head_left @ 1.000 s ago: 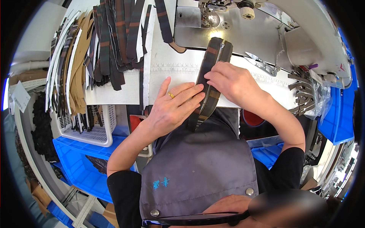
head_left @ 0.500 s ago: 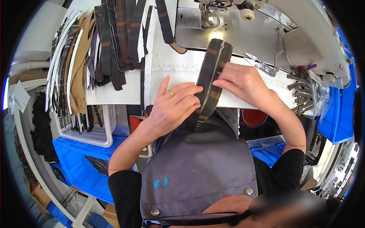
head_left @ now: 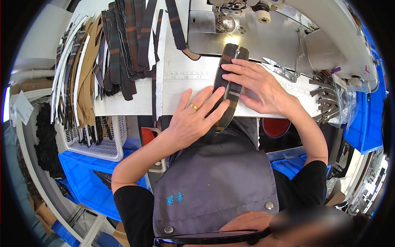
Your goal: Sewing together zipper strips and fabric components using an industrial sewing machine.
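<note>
A long dark plaid fabric strip with a metal zipper along its middle lies on the white table, its near end reaching over the edge toward my apron. My left hand, a gold-coloured ring on one finger, rests on the strip's left side with its fingers spread. Farther up, my right hand lies across the zipper from the right, fingers stretched out flat. Neither hand grips the strip; both press on its top. The fingers cover part of the zipper. Just beyond the strip's far end stands a sewing machine.
Plaid strips and brown and white strips are piled at the left. Snips lie by the machine. Small dark pieces sit at the right beside a blue bin. A white basket stands below the table's left end.
My right hand has gone from a pinch at the zipper's right side to lying flat across it. My left hand has slid slightly right onto the strip.
</note>
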{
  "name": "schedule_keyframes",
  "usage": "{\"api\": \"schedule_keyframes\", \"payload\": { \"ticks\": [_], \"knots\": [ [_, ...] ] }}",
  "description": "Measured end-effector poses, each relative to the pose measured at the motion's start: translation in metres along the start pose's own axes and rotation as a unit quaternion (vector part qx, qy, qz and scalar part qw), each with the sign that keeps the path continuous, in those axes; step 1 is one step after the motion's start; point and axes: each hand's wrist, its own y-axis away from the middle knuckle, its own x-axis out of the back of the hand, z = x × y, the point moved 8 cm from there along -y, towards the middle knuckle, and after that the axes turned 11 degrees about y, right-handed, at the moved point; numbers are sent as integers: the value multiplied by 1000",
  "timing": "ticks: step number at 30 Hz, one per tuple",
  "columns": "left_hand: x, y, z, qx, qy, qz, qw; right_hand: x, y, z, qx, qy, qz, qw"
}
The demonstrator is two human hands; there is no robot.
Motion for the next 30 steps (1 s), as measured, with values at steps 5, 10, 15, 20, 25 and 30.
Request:
{"api": "schedule_keyframes", "payload": {
  "ticks": [5,10,15,20,25,30],
  "knots": [
    [-8,12,-55,289,555,153,765,11,5,19,-85,-143,-14,986],
    [-19,7,-57,298,783,229,495,17,8,16,-131,-291,3,948],
    [-29,5,-50,349,771,179,502,18,7,10,-126,-266,32,955],
    [-35,4,-49,382,760,184,493,43,8,5,-163,-184,169,954],
    [-35,3,-49,372,760,190,499,53,14,-35,-89,39,183,978],
    [-36,5,-45,381,737,198,521,34,7,-54,-46,197,120,972]
  ]
}}
